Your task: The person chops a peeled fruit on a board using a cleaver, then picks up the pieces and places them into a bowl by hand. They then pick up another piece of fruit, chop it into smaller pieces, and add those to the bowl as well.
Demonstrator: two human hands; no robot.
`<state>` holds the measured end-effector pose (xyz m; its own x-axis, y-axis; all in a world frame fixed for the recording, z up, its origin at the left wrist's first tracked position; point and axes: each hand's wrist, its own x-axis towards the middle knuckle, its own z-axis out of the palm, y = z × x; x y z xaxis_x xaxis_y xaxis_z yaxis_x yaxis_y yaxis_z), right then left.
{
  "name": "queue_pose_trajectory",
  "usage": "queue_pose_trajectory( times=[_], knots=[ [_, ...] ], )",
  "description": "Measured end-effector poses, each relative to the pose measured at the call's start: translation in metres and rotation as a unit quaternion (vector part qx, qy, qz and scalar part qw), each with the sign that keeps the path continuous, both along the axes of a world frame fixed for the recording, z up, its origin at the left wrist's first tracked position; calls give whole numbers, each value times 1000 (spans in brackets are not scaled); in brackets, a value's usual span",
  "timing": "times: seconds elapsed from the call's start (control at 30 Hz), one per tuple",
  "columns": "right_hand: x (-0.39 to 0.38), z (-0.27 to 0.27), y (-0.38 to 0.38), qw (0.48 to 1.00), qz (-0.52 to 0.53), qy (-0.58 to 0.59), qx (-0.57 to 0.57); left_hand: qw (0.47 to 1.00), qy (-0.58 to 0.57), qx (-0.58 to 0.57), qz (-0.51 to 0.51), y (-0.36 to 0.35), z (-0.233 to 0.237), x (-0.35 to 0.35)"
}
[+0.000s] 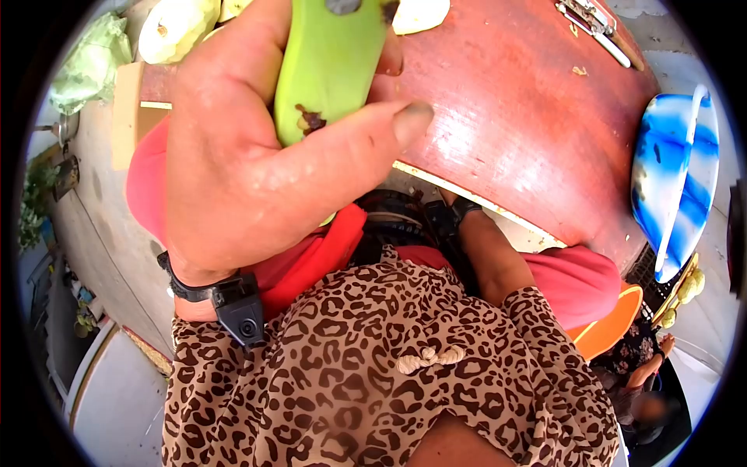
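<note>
Close to the camera, my left hand (257, 179) is closed around a lime-green handle (331, 70) with a grey round spot and brown stains. My thumb lies across its lower part, and its upper end runs out of view, so the kind of tool cannot be made out. A black strap with a small device circles this wrist. Lower down, beyond my lap, my right hand (447, 195) is mostly hidden at the edge of the red table (498, 101); its fingers do not show.
Pale peeled produce (177, 29) lies at the upper left near a green plastic bag (93, 62). Metal-and-white tools (597, 35) rest on the far right of the table. A blue-and-white basin (657, 167) stands right, above an orange container (611, 321). Another person (642, 373) sits lower right.
</note>
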<state>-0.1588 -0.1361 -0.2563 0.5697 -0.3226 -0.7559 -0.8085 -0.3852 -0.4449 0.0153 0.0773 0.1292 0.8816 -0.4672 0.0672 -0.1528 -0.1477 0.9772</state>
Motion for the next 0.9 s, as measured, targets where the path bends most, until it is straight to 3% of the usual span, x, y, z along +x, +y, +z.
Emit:
queue_pose_trajectory(
  times=[0.3, 0.43, 0.73, 0.9],
  knots=[
    [1, -8, 8, 997, 53, 44, 21, 993, 111, 29, 4, 0, 12, -3],
    [8, 0, 6, 987, 117, 93, 62, 996, 86, 5, 20, -3, 6, 2],
    [43, 72, 11, 894, 351, 195, 197, 995, 89, 42, -30, 1, -2, 12],
    [60, 107, 43, 902, 362, 141, 187, 995, 87, 33, -30, 0, -8, 11]
  ],
)
